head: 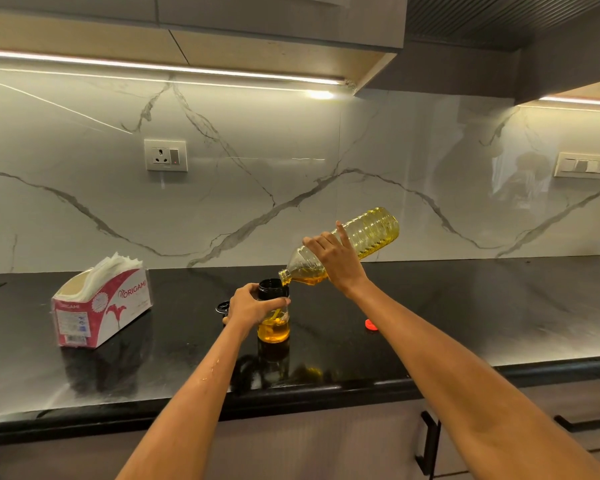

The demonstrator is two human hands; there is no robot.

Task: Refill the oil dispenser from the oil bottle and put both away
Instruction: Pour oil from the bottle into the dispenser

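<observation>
The bottle (350,247) is gripped by the right hand (333,258) and tilted, mouth at the dispenser (273,311) rim. The dispenser, upright on the table (465,306), is held by the left hand (250,304).

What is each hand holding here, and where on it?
Left hand grips the oil dispenser around its upper body, below the black neck. Right hand grips the tilted oil bottle around its middle.

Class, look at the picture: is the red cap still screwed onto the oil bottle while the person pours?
No, the red cap lies on the black counter, apart from the tilted oil bottle, whose mouth is open over the dispenser.
</observation>
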